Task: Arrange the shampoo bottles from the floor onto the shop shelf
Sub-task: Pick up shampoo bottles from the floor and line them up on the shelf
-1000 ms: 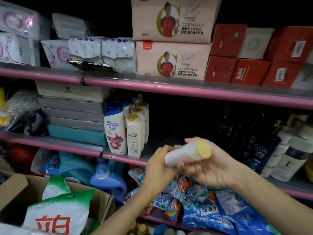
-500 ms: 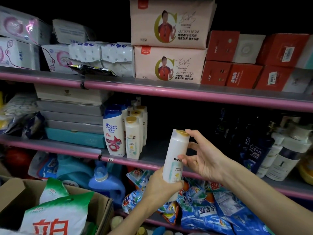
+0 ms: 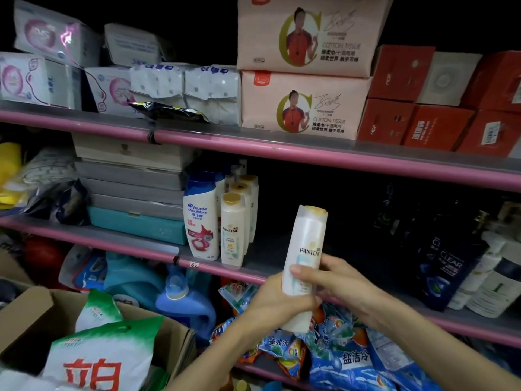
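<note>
Both hands grip Pantene bottle (image 3: 306, 266) upright, frame centre-right, in front of middle shelf (image 3: 282, 273): left hand (image 3: 277, 304) low, right hand (image 3: 335, 283) mid-body. White w/ gold cap, teal label.

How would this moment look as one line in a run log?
step: shelving | held: shampoo bottle, upright | left hand: gripping low | right hand: steadying label | target: middle shelf gap

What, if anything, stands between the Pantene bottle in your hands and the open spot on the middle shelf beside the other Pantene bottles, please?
Nothing visible does. The Pantene bottle is upright in the left hand and right hand, in front of the middle shelf. The gap right of the row of Pantene bottles looks bare, though its back is dark.
</note>
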A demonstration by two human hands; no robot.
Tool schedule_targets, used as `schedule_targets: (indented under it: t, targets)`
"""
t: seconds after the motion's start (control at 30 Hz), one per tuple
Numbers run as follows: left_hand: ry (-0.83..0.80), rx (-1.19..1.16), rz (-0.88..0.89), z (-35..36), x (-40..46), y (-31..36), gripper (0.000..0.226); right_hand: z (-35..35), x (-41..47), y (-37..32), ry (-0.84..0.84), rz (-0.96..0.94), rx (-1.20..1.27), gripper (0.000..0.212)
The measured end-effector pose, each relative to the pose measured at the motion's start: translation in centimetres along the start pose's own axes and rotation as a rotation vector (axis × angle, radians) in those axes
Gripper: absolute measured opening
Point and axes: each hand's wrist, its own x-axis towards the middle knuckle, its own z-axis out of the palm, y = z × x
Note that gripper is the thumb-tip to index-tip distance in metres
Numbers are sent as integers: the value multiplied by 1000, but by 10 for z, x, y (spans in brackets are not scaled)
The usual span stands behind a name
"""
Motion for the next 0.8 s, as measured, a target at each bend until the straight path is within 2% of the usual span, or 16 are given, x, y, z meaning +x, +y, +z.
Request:
schedule_targets:
  t: [0.1,0.2,0.33,0.4,0.5,0.63,0.8]
  targets:
    - [33,-3,24,-6,4,-2,37,3,13,5,35,-32,39,43]
    - [148,71,15,-17,9,-7,32,3,36,8,142,-87,36,43]
    - [475,201,0,-38,17,-20,30,2,73,16,377,-256,-124,30]
    - [647,244,11,-48,21,-27,31,2,90,25,434,-320,-208,31]
    - [823,339,19,-60,32,-38,40,5,116,42,493,-310,-264,40]
    - [898,486,-40,-66,48,-46,61,9,147,49,547,-284,-254,37]
    - [963,500,-172,-62,62,-57,70,13,173,52,459,-276,-207,45]
